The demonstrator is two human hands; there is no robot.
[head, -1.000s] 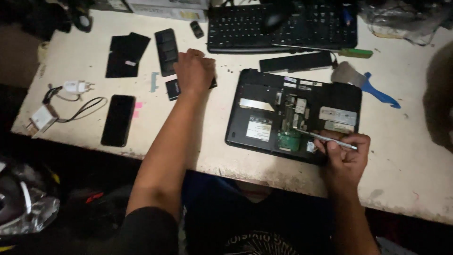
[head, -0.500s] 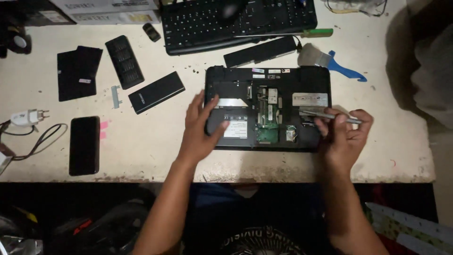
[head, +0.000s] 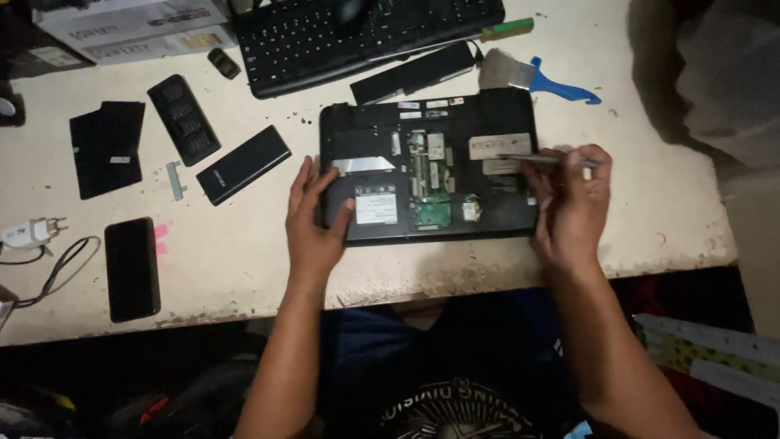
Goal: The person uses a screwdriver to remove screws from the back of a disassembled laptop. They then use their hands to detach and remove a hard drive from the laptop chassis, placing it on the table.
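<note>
Laptop [head: 426,171], centre frame, looks stiff but fragile inside; left hand [head: 313,219] presses flat on its edge, right hand [head: 569,203] pinches a screwdriver [head: 546,159].

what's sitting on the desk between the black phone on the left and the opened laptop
In the head view, only the left hand lies between the black phone and the opened laptop, resting on the laptop's left edge; otherwise bare tabletop, with small pink bits beside the phone.

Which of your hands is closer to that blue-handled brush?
Right. The right hand sits just below the brush, holding a slim tool; the left hand rests on the laptop's far left edge.
</note>
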